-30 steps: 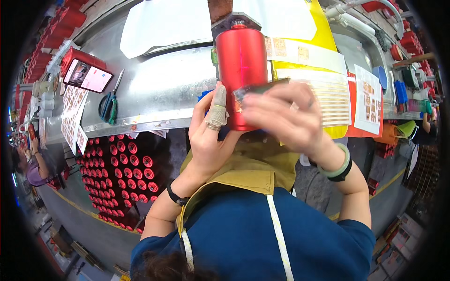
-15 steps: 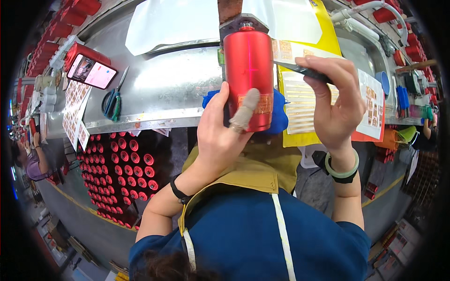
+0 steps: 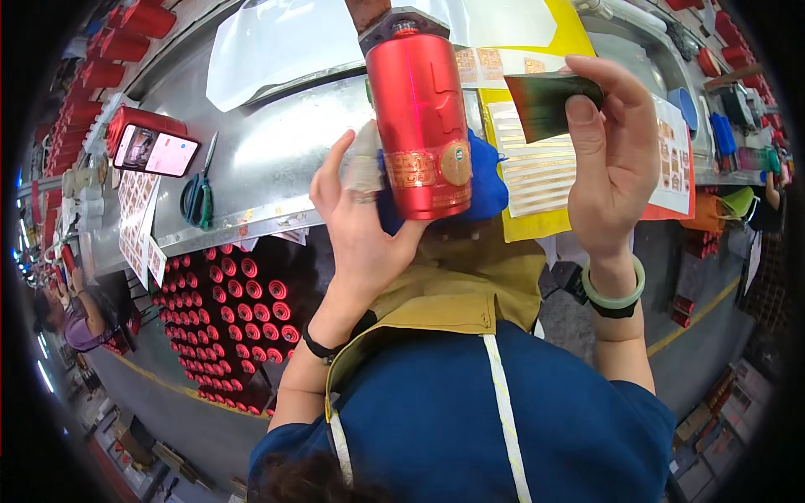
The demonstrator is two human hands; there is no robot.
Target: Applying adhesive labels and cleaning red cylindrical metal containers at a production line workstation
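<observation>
A red metallic bottle (image 3: 417, 109) lies with its neck against a dark metal holder (image 3: 402, 25) and its base towards me. A gold label band (image 3: 411, 170) with a round gold emblem wraps its lower part. My left hand (image 3: 360, 222) is open at the bottle's lower left, fingers apart. Its thumb is by the base, and a pale sheath covers one finger near the bottle's side. Pinched between thumb and fingers of my right hand (image 3: 612, 159) is a thin dark flat scraper (image 3: 545, 107), raised to the right of the bottle. Blue cloth (image 3: 488, 189) shows beneath the bottle.
Right of the bottle lie gold strip labels (image 3: 528, 168) on a yellow sheet (image 3: 537, 230). On the left are green-handled scissors (image 3: 199, 201), a phone (image 3: 157, 151) and label sheets (image 3: 138, 205). Many red bottles (image 3: 243, 314) stand below the bench edge. Another person (image 3: 80, 314) works far left.
The bottle has turned, bringing a round emblem into sight, and sits further left. My left finger has slid off its top to its left side. The scraper has turned its broad face into view.
</observation>
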